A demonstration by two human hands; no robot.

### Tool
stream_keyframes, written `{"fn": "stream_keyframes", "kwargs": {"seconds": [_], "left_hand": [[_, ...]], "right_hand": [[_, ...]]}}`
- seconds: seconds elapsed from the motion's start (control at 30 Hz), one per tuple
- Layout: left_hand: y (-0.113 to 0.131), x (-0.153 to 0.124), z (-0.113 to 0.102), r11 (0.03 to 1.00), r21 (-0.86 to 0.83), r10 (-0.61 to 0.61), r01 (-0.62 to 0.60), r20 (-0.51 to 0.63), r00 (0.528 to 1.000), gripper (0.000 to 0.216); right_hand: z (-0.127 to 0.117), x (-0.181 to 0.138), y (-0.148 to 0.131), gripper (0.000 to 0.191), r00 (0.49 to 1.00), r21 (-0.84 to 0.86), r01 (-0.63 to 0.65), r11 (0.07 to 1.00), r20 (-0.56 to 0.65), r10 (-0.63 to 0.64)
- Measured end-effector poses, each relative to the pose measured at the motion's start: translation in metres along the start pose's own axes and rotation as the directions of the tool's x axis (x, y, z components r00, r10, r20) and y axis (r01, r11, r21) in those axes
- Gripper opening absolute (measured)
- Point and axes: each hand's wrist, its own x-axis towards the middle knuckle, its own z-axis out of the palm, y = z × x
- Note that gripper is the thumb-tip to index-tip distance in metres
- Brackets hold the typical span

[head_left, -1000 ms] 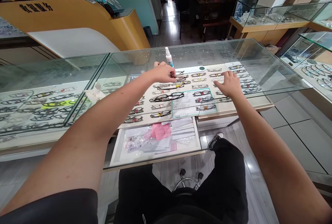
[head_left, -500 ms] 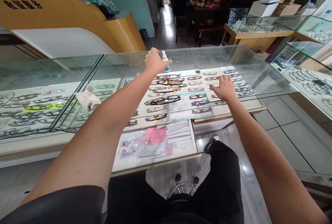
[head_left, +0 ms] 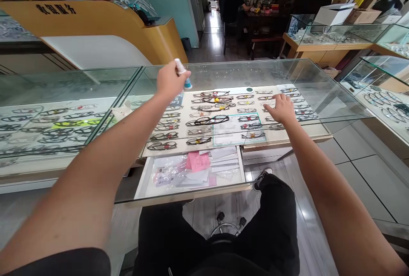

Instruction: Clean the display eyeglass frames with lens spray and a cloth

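My left hand (head_left: 170, 81) is closed around a small white spray bottle (head_left: 183, 73) with a blue label, which tilts over the far left part of the glass counter (head_left: 268, 71). Its fingers are partly hidden behind the bottle and hand. My right hand (head_left: 280, 108) is open, thumb and fingers apart and holding nothing, on or just above the glass to the right. Between the hands, rows of eyeglasses (head_left: 209, 120) show at the counter; which lie on top of the glass and which beneath, I cannot tell. A crumpled white cloth or tissue (head_left: 120, 110) is partly covered by my left forearm.
A pulled-out drawer (head_left: 241, 169) with papers, a pink slip (head_left: 198, 161) and plastic bags is below the counter, in front of my legs. More display cases (head_left: 329, 44) stand at the right. A person (head_left: 234, 1) sits at a table in the back.
My left hand has moved left along the far side of the counter with the spray bottle, which has gone from nearly upright to tilted. My right hand stays at about the same place.
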Motion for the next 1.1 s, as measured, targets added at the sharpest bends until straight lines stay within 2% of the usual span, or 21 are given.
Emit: {"fn": "stream_keyframes", "kwargs": {"seconds": [0.1,0.17,0.23,0.33,0.43,0.5,0.6,0.67,0.73,0.8,0.83,0.87,0.9,0.93,0.97,1.0,1.03,1.07,1.1], "left_hand": [[-0.042,-0.030,-0.024,0.994,0.022,-0.104,0.104,0.012,0.995,0.103],[-0.066,-0.048,-0.032,0.986,0.042,-0.160,0.158,0.035,0.986,0.112],[-0.084,-0.061,-0.034,0.975,0.060,-0.215,0.213,0.029,0.976,0.107],[-0.099,-0.071,-0.032,0.961,0.072,-0.268,0.268,-0.012,0.963,0.083],[-0.100,-0.075,-0.031,0.952,0.095,-0.293,0.292,-0.008,0.956,0.060],[-0.094,-0.081,-0.031,0.950,0.079,-0.300,0.302,-0.036,0.953,0.063],[-0.080,-0.106,-0.031,0.972,0.033,-0.216,0.231,-0.247,0.945,0.079],[-0.075,-0.133,-0.031,0.987,0.074,-0.114,0.144,-0.317,0.942,0.073],[-0.076,-0.163,-0.030,0.987,0.158,0.003,0.032,-0.218,0.976,0.065],[-0.082,-0.191,-0.030,0.969,0.227,0.111,-0.094,-0.059,0.992,0.057],[-0.086,-0.202,-0.030,0.959,0.243,0.147,-0.144,0.008,0.989,0.052],[-0.090,-0.211,-0.030,0.951,0.247,0.177,-0.187,0.065,0.982,0.047],[-0.093,-0.217,-0.031,0.946,0.237,0.200,-0.220,0.106,0.974,0.043],[-0.095,-0.221,-0.032,0.946,0.221,0.213,-0.237,0.127,0.969,0.041],[-0.096,-0.223,-0.032,0.949,0.202,0.218,-0.243,0.140,0.966,0.039],[-0.095,-0.224,-0.033,0.953,0.185,0.212,-0.238,0.151,0.965,0.039],[-0.094,-0.224,-0.033,0.959,0.172,0.197,-0.224,0.162,0.967,0.040],[-0.092,-0.224,-0.033,0.965,0.164,0.178,-0.207,0.176,0.968,0.042],[-0.089,-0.224,-0.032,0.968,0.161,0.160,-0.191,0.191,0.969,0.043]], "right_hand": [[-0.001,0.000,-0.001,0.069,1.000,0.002,-0.009,1.000,0.020,0.009],[-0.001,0.001,-0.001,0.070,1.000,-0.002,-0.012,1.000,0.027,0.012],[-0.002,0.001,-0.001,0.070,1.000,-0.008,-0.013,1.000,0.028,0.013],[-0.003,0.001,0.001,0.069,1.000,-0.012,-0.013,1.000,0.023,0.013],[-0.003,0.001,0.002,0.069,1.000,-0.009,-0.016,1.000,0.016,0.016],[-0.002,0.002,0.004,0.068,1.000,-0.005,-0.019,1.000,0.013,0.019],[-0.002,0.005,0.007,0.066,1.000,0.008,-0.018,1.000,-0.003,0.018],[-0.008,0.004,0.006,0.062,1.000,0.022,-0.010,1.000,-0.020,0.010],[-0.021,-0.006,-0.004,0.048,0.998,0.029,0.020,0.999,-0.067,-0.018],[-0.039,-0.028,-0.026,0.039,0.990,0.025,0.097,0.995,-0.107,-0.094],[-0.049,-0.044,-0.041,0.040,0.987,0.023,0.157,0.987,-0.052,-0.155],[-0.056,-0.061,-0.059,0.046,0.965,0.049,0.243,0.969,0.085,-0.247],[-0.062,-0.080,-0.078,0.051,0.893,0.115,0.337,0.935,0.277,-0.355],[-0.064,-0.098,-0.097,0.052,0.770,0.184,0.409,0.894,0.456,-0.446],[-0.063,-0.114,-0.115,0.048,0.624,0.237,0.476,0.847,0.587,-0.516],[-0.057,-0.127,-0.131,0.042,0.489,0.276,0.538,0.797,0.668,-0.561],[-0.048,-0.136,-0.145,0.038,0.399,0.294,0.578,0.761,0.712,-0.578],[-0.034,-0.141,-0.157,0.036,0.353,0.294,0.607,0.738,0.733,-0.582],[-0.018,-0.143,-0.167,0.035,0.333,0.287,0.629,0.723,0.740,-0.584]]}}
